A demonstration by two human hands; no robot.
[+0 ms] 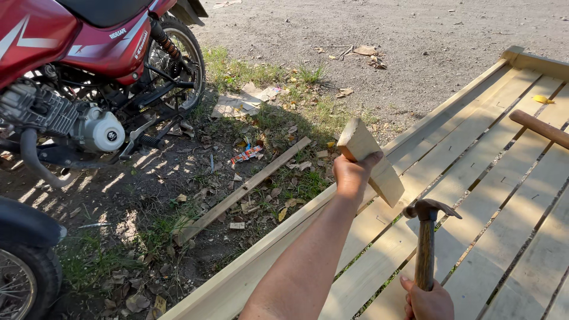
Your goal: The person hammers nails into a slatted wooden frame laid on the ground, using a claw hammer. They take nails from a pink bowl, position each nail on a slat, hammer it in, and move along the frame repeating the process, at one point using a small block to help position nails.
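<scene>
Above the slatted panel (474, 178), left hand (354, 173) grips a wood block (370, 159), fingers wrapped; at five o'clock, right hand (428, 302) fists a hammer (425, 237)

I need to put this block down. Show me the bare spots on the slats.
Bare slats run between the hammer in the right hand and the round wooden handle. The raised edge board is bare too. It is crowded where the left hand holds the wood block.
</scene>
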